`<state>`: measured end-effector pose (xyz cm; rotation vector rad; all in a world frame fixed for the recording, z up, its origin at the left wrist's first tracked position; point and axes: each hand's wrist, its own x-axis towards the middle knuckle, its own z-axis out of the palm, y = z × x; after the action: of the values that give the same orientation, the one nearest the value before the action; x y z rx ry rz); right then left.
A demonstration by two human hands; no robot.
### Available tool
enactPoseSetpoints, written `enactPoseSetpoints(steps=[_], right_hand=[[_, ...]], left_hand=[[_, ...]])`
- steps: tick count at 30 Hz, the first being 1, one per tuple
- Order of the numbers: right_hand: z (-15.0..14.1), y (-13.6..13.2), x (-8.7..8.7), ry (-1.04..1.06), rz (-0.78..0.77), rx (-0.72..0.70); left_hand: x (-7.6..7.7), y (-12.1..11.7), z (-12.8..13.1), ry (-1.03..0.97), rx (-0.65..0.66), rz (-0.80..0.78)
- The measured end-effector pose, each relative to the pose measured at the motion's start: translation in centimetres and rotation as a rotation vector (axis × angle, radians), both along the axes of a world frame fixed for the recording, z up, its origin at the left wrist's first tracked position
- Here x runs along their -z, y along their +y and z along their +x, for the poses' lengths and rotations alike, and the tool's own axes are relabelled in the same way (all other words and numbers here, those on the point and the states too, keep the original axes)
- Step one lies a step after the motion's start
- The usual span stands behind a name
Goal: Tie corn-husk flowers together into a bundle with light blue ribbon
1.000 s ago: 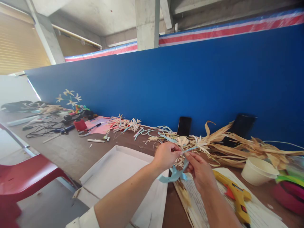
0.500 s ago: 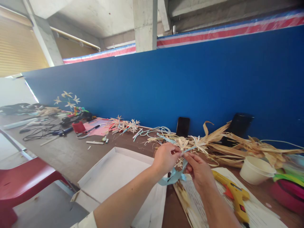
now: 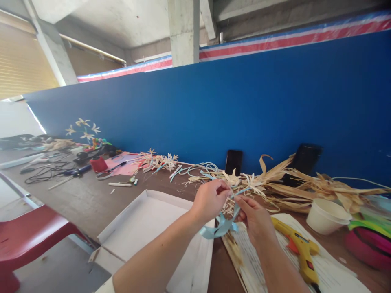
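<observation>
My left hand [image 3: 213,200] is closed in a pinch, its fingertips at the thin blue-wrapped stem [image 3: 240,192] of a pale straw-like flower [image 3: 255,184]. Close beside it, my right hand [image 3: 255,217] pinches at the same spot, thumb and forefinger pressed together on a light-blue ribbon [image 3: 218,231]. The ribbon hangs in loose curls below both hands. Another cream flower head [image 3: 232,178] shows just above the left fingertips. Exactly what lies between the fingertips is partly covered.
A white box lid [image 3: 146,228] lies left of the hands. At right are a yellow glue gun [image 3: 297,246] on printed sheets, a white cup [image 3: 328,215] and dried husks [image 3: 275,179]. A phone [image 3: 234,162] leans on the blue partition [image 3: 189,118]. Finished-looking flowers [image 3: 168,162] lie farther left.
Both hands have shifted very slightly left in view, as the whole scene has. The left hand has come a little apart from the right, and the hanging ribbon has swung a bit left.
</observation>
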<state>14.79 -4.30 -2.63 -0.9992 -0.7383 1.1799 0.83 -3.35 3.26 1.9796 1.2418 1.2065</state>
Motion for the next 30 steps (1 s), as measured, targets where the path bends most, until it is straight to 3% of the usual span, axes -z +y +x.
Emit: enactPoseSetpoints(steps=[7, 18, 30], right_hand=[[-0.1, -0.1, -0.3, -0.05, -0.007, 0.023], [0.0, 0.1, -0.2, -0.07, 0.006, 0.032], [0.1, 0.1, -0.1, -0.072, 0.028, 0.012]], left_hand=[[-0.6, -0.4, 0.1, 0.132, -0.011, 0.057], [0.5, 0.3, -0.1, 0.368, 0.011, 0.321], [1.8, -0.2, 0.4, 0.186, -0.003, 0.312]])
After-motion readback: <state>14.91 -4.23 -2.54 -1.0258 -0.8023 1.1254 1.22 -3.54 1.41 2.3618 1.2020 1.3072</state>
